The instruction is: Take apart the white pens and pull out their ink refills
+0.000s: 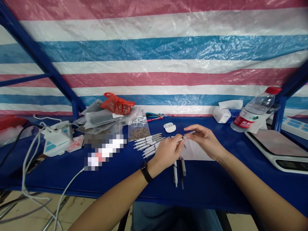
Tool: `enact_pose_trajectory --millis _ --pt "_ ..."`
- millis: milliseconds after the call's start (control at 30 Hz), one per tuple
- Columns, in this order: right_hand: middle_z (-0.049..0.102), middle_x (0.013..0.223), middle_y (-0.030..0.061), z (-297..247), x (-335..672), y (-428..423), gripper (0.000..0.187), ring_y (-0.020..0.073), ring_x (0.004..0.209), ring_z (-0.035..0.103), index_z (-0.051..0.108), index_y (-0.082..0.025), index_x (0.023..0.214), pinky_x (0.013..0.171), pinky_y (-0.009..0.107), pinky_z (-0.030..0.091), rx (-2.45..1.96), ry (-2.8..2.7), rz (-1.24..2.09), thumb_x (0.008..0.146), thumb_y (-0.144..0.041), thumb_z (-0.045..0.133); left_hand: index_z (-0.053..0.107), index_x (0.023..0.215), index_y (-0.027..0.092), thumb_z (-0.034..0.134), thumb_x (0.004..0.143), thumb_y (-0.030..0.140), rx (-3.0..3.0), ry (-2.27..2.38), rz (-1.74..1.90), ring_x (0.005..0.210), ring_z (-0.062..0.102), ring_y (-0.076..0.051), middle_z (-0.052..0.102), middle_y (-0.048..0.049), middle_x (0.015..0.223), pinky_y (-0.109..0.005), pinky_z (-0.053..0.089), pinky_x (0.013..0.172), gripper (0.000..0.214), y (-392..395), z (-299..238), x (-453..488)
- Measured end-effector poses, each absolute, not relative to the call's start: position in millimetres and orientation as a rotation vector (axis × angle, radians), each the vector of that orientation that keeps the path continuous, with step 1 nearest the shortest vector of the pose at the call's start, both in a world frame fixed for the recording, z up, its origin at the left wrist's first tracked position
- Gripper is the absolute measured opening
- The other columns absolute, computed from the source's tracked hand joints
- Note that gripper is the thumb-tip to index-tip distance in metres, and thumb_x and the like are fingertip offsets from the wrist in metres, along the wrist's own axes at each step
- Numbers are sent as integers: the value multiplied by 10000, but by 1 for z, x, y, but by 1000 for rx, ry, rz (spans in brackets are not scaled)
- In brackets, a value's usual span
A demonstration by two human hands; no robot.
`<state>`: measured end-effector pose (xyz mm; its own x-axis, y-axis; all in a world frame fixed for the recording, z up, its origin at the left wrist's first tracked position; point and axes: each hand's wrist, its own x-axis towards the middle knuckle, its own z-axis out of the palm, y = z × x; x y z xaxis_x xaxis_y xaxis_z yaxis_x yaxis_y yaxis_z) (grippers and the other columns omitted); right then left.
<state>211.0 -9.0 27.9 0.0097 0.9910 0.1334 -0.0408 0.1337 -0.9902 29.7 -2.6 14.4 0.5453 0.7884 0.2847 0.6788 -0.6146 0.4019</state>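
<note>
My left hand, with a black band on its wrist, is closed round a slim white-and-silver pen near the middle of the table. My right hand pinches the pen's other end between thumb and fingers, close to the silver tip. Part of the pen is hidden by the fingers. Beneath the hands lies a white sheet of paper. Nearer me on the blue surface are a white pen, a thin dark refill and a short pale pen barrel. Left of my left hand rests a row of white-and-silver pens.
A white earbud case stands behind the hands. Clear bags, a red plastic bag and a power strip with cables sit left. To the right are a tissue box, a bottle and a scale.
</note>
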Motion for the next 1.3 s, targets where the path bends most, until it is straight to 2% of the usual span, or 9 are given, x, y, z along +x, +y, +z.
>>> enact_pose_trajectory --millis 100,233,433,567,733,900,1033,1133,1300 --pt "693 751 21 28 210 -9 440 187 711 640 747 -216 819 724 371 537 -1153 -1217 1166 609 -568 910 579 1060 198 402 1061 289 2519 1205 646 698 689 -199 695 -8 763 -250 392 582 199 -2 14 29" --pt "647 592 -7 30 208 -9 500 187 628 632 709 -211 823 648 346 513 -1173 -1226 1162 569 -586 919 587 1061 194 426 1052 277 2524 1229 613 725 700 -215 697 -19 769 -260 405 602 182 -3 16 29" --pt "682 697 3 33 210 -9 448 206 688 660 708 -233 888 682 363 534 -1152 -1356 1081 653 -574 878 603 1058 197 436 1052 266 2545 1229 599 799 719 -221 737 -39 869 -273 422 620 180 -3 19 28" --pt "718 821 26 32 217 -8 368 224 789 689 715 -267 971 747 371 566 -1111 -1444 1092 730 -508 855 605 1061 213 413 1061 283 2528 1185 631 744 714 -206 741 -20 840 -271 393 568 205 1 14 28" --pt "724 995 59 28 220 -5 338 253 900 698 740 -275 962 806 389 590 -1116 -1451 1068 747 -518 832 604 1013 216 363 1065 293 2567 1181 713 677 699 -190 723 -21 794 -282 386 535 259 4 9 30" --pt "684 741 33 21 218 -2 377 214 691 649 714 -234 845 678 361 567 -1218 -1373 1076 769 -597 781 609 1059 205 307 1074 303 2668 1191 715 677 702 -194 726 -33 800 -278 414 536 318 10 5 35" --pt "713 818 50 23 219 -4 370 239 786 667 711 -235 784 757 379 562 -1162 -1308 1062 693 -564 852 574 1237 201 281 1078 323 2739 1190 719 679 707 -201 731 -38 822 -271 425 536 355 14 7 34" --pt "711 837 49 24 222 -5 329 250 821 664 713 -240 767 793 397 546 -1144 -1261 1028 675 -510 878 606 1205 211 261 1083 342 2783 1208 695 631 682 -181 712 -37 793 -255 408 526 389 15 10 29" --pt "695 815 21 24 228 -2 340 240 838 654 715 -272 912 819 419 533 -1088 -1150 1030 686 -477 865 638 1194 220 310 1076 325 2747 1221 754 665 682 -177 709 -37 804 -250 427 573 365 21 13 17"
